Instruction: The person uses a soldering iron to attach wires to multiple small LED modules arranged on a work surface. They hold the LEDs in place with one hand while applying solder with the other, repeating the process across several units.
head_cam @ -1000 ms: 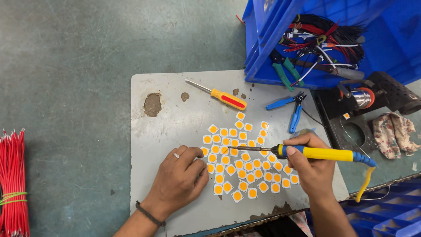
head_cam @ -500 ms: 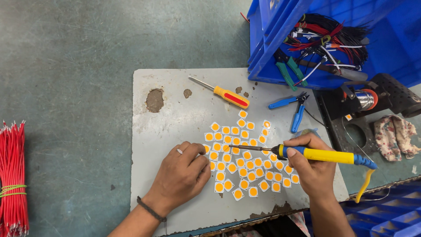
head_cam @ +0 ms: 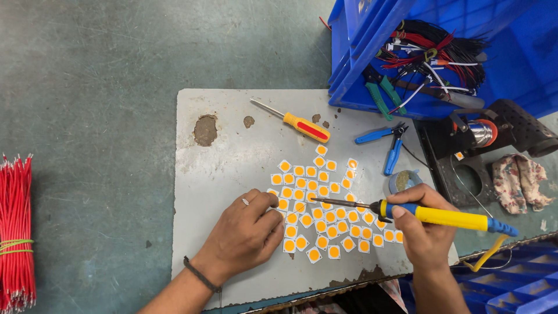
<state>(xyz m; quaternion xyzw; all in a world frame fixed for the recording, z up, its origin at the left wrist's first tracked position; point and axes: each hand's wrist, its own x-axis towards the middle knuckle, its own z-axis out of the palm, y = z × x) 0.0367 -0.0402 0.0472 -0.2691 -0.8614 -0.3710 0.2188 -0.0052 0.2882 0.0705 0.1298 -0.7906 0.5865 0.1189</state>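
Yellow soldering iron [head_cam: 442, 218] in right hand [head_cam: 427, 232]; left hand [head_cam: 247, 235] steadies chips [head_cam: 325, 215].

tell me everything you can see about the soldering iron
The soldering iron has a yellow handle with a blue grip collar, a blue rear cap and a yellow cord trailing off to the right. Its thin dark metal shaft points left, lying nearly level, tip over the square orange chips on the grey board. The right hand grips it near the collar; the left hand does not touch it.
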